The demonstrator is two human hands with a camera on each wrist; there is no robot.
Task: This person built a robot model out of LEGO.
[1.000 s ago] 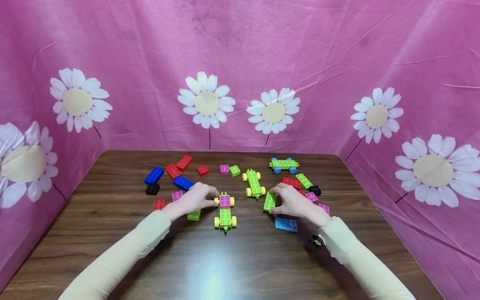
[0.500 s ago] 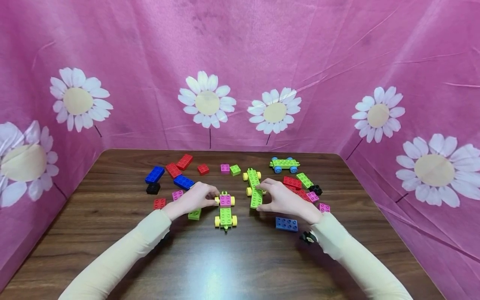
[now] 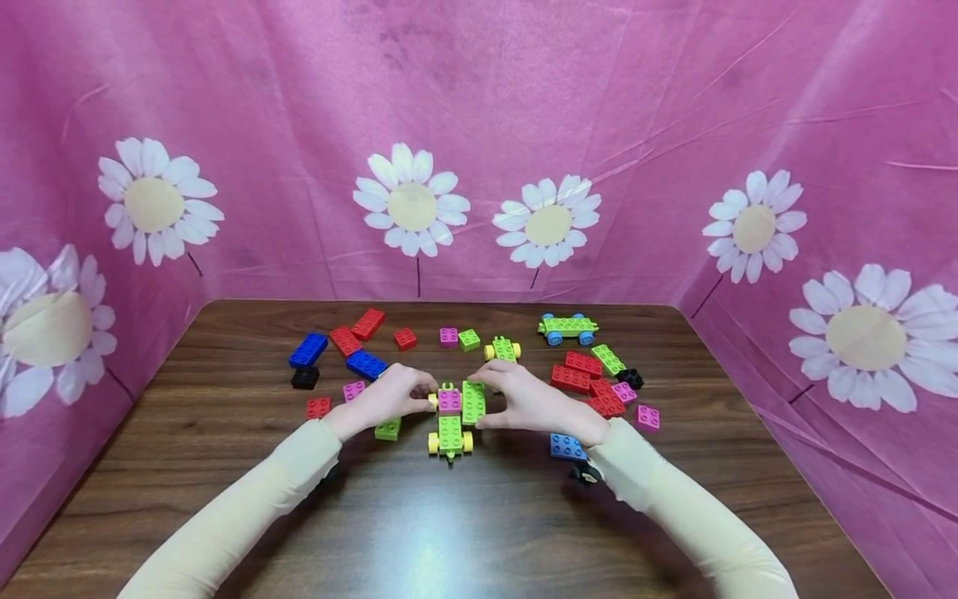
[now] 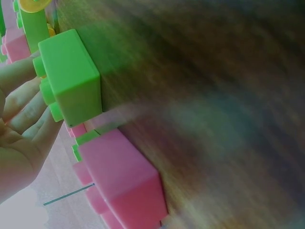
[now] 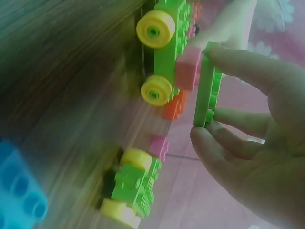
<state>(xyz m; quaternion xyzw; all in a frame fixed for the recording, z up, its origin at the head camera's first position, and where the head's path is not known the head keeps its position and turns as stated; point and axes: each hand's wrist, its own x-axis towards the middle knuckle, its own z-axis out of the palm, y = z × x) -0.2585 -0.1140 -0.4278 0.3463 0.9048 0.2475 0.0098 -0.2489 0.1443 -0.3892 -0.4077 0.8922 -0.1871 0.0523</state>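
Note:
A green wheeled base (image 3: 450,436) with yellow wheels stands mid-table, a pink brick (image 3: 449,401) fixed on its far half. My left hand (image 3: 387,393) holds this toy car by its far left side, thumb and fingers at the wheel. Between the thumb and fingertips of my right hand (image 3: 533,401) is a flat green building plate (image 5: 206,90), raised just right of the pink brick. Its studs face up. The left wrist view has a green brick (image 4: 71,78) in front of the left hand, covering part of the fingers.
Behind the right hand stands another yellow-wheeled base (image 3: 503,348); a blue-wheeled one (image 3: 567,329) is farther back. Red bricks (image 3: 584,378) lie to the right and blue bricks (image 3: 308,349) to the left. A light blue brick (image 3: 566,446) lies near the right wrist.
My right hand has carried the green plate leftward, past the second yellow-wheeled base, to beside the pink brick. My left hand has stayed at the toy car.

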